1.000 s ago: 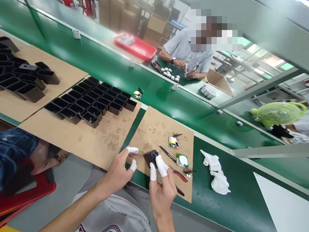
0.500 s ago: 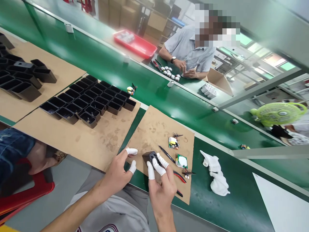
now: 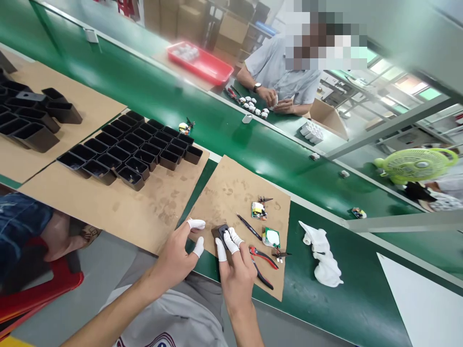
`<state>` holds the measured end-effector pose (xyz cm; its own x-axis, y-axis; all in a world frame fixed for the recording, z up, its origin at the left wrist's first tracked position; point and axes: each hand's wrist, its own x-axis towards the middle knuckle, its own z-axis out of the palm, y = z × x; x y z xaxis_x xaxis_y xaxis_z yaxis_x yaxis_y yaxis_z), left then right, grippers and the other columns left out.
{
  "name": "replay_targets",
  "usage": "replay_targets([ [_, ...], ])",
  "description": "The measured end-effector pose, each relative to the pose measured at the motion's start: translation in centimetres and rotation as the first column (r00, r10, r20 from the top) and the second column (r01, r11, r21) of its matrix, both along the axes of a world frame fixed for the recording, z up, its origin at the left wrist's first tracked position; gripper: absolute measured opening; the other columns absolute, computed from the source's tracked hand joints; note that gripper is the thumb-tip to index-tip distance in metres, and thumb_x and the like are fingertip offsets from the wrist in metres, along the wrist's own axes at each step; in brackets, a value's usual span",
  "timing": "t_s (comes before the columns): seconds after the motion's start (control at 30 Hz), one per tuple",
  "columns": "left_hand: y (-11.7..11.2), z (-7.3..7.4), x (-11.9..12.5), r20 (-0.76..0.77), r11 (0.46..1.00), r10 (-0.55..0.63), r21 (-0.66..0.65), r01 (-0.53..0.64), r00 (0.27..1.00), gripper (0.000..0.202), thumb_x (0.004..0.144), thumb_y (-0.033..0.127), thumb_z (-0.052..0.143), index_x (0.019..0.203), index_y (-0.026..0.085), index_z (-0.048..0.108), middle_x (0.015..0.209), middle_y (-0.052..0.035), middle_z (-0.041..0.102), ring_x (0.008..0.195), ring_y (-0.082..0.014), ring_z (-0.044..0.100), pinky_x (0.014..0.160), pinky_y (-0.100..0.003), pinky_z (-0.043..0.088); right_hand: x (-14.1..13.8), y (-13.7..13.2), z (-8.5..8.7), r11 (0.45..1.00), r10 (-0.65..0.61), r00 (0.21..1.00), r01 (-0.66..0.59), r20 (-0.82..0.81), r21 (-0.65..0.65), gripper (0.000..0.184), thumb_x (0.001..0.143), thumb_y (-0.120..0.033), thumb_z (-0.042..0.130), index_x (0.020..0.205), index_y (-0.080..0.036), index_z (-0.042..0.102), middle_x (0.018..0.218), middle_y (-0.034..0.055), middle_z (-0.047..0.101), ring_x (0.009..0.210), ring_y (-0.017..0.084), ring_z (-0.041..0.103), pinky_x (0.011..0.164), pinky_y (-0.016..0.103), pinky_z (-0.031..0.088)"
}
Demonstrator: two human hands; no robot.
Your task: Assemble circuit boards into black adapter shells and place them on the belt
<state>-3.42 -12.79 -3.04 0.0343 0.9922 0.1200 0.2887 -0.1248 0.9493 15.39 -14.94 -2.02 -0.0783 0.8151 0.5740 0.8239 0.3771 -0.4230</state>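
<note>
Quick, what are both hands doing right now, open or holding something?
Left hand: open, holding nothing, thumb and forefinger apart.
Right hand: closed on a small black case, thumb and fingers against it.

Green bench (image 3: pixel 307 303), cardboard sheets (image 3: pixel 227 188), white bundle (image 3: pixel 327 270)

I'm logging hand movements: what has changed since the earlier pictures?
The right hand and the black box it holds shifted slightly left, uncovering more of the pliers. On the green belt, a circuit board moved left and another board appeared at right. The left hand stayed open; the black pointed tool stayed put.
</note>
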Motion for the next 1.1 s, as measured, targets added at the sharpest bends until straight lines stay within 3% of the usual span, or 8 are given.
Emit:
replay_targets([
  [0.1,0.0,0.0,0.0,-0.003,1.0,0.003,-0.001,-0.003,1.0,0.026,0.104,0.021,0.058,0.128,0.024,0.07,0.124,-0.0093,0.083,0.114,-0.0255,0.08,0.103,-0.044,0.068,0.3,0.0,0.3,1.0,0.004,1.0,-0.004,0.013,-0.015,0.013,0.109,-0.015,0.072,0.107,-0.024,0.081,0.109,0.0097,0.077,0.098,0.025,0.083,0.083,0.035,0.071],
  [0.17,0.0,0.0,0.0,-0.006,1.0,0.006,-0.001,-0.006,1.0,0.025,0.105,0.022,0.059,0.127,0.024,0.07,0.123,-0.0095,0.083,0.113,-0.0257,0.08,0.103,-0.044,0.068,0.6,0.2,0.5,0.999,0.013,1.0,-0.012,0.016,-0.036,0.013,0.109,-0.016,0.072,0.099,-0.023,0.078,0.107,0.0092,0.075,0.095,0.023,0.081,0.077,0.032,0.069],
  [0.37,0.0,0.1,0.0,-0.007,1.0,0.003,0.008,-0.003,1.0,0.025,0.105,0.022,0.058,0.127,0.025,0.07,0.122,-0.008,0.083,0.114,-0.0256,0.081,0.102,-0.043,0.068,0.8,0.5,1.4,0.997,0.049,0.999,-0.049,-0.004,-0.062,0.015,0.109,-0.015,0.071,0.097,-0.023,0.076,0.102,0.0075,0.075,0.088,0.021,0.079,0.072,0.03,0.067],
  [0.57,0.0,-0.1,0.0,-0.012,1.0,-0.002,0.006,0.002,1.0,0.026,0.106,0.022,0.058,0.128,0.025,0.07,0.123,-0.0077,0.083,0.115,-0.0253,0.081,0.103,-0.042,0.068,0.7,0.3,1.9,0.998,0.029,0.993,-0.035,-0.117,-0.05,0.021,0.106,-0.012,0.076,0.122,-0.024,0.083,0.12,0.0118,0.08,0.111,0.026,0.082,0.095,0.038,0.071],
  [0.77,0.0,-0.5,0.0,-0.04,1.0,-0.008,0.021,0.008,0.999,0.025,0.108,0.024,0.058,0.131,0.024,0.069,0.125,-0.0094,0.082,0.118,-0.0263,0.081,0.104,-0.042,0.069,1.0,0.2,0.3,0.985,-0.067,0.936,0.007,-0.345,-0.173,0.006,0.102,-0.024,0.083,0.102,-0.025,0.089,0.1,0.0084,0.082,0.093,0.024,0.082,0.084,0.035,0.07],
  [0.9,0.1,-0.7,-0.1,-0.065,0.998,-0.022,0.065,0.026,0.998,0.026,0.107,0.023,0.057,0.13,0.024,0.068,0.124,-0.0092,0.082,0.117,-0.0265,0.081,0.102,-0.042,0.07,0.4,0.8,0.4,0.963,-0.198,0.796,0.048,-0.573,-0.266,0.022,0.096,-0.04,0.092,0.109,-0.023,0.089,0.104,0.0102,0.086,0.096,0.026,0.083,0.09,0.038,0.072],
  [1.0,-0.1,-0.8,0.1,-0.094,0.994,-0.038,0.098,0.047,0.995,0.027,0.108,0.022,0.056,0.133,0.025,0.068,0.129,-0.0109,0.081,0.123,-0.0286,0.081,0.103,-0.044,0.07,-0.6,1.3,1.2,0.942,-0.3,0.603,0.064,-0.739,-0.33,0.037,0.108,-0.054,0.076,0.129,-0.024,0.083,0.114,0.0095,0.088,0.102,0.025,0.086,0.094,0.04,0.074],
  [1.1,-0.5,-1.1,0.4,-0.127,0.983,-0.079,0.154,0.098,0.989,0.029,0.107,0.021,0.057,0.134,0.023,0.068,0.132,-0.0131,0.081,0.134,-0.0326,0.077,0.113,-0.05,0.066,-1.1,1.4,2.4,0.926,-0.348,0.413,0.008,-0.842,-0.378,0.044,0.114,-0.061,0.061,0.132,-0.027,0.083,0.121,0.0073,0.089,0.115,0.023,0.087,0.106,0.042,0.073],
])
